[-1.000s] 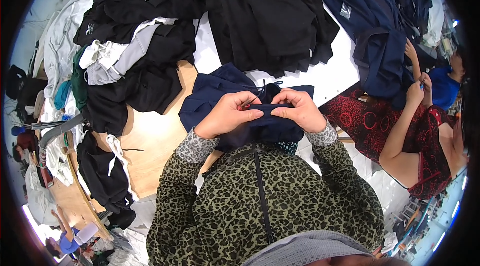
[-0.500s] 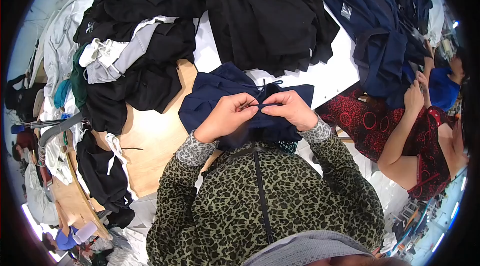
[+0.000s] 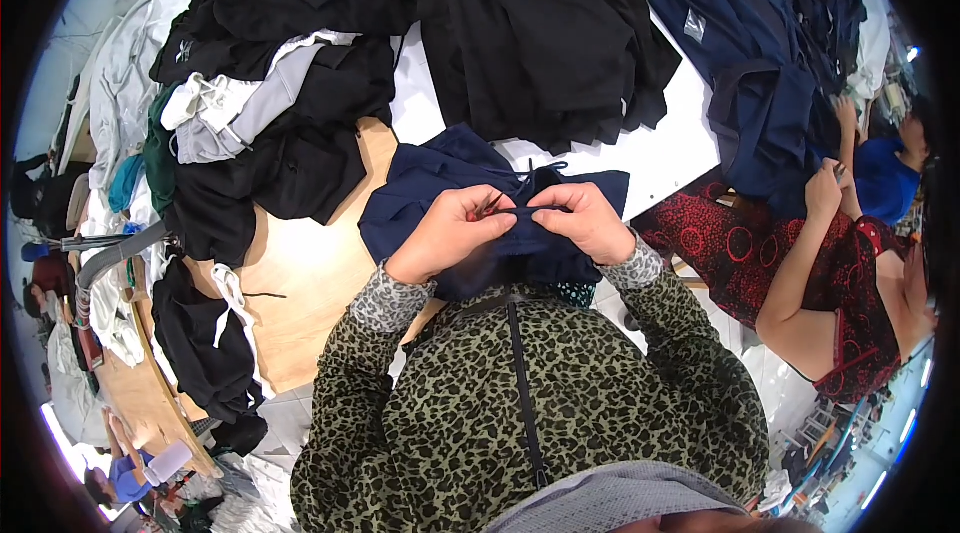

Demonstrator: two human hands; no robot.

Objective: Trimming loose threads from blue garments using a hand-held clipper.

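My left hand [image 3: 452, 231]: curled closed, fingertips pinching the upper edge of the navy garment [image 3: 440, 183]; a thin dark tool shows between my fingers, too small for me to tell what it is.
My right hand [image 3: 587, 223]: closed as well, thumb and fingers pinching the same edge just beside my left hand, the fingertips nearly meeting.
Navy garment: bunched on the wooden table [image 3: 300, 283] right in front of my chest, partly hanging over the near edge toward me.
Its long axis: the gripped edge runs left to right between my two hands, held taut; the rest of the cloth spreads away from me and to my left.
Drawstring [image 3: 530, 173]: a thin dark cord loops up from the pinched edge, pointing away from me.
Sleeves [image 3: 385, 298]: leopard-print, with speckled grey cuffs at both wrists.
Black pile [image 3: 540, 33]: dark garments heaped beyond the navy one, near but apart from my hands.
Grey and white clothes [image 3: 225, 108]: lying among black pieces to my far left.
Co-worker [image 3: 830, 263]: seated to my right in red patterned clothing, their own hand [image 3: 825, 188] on dark blue cloth [image 3: 760, 103].
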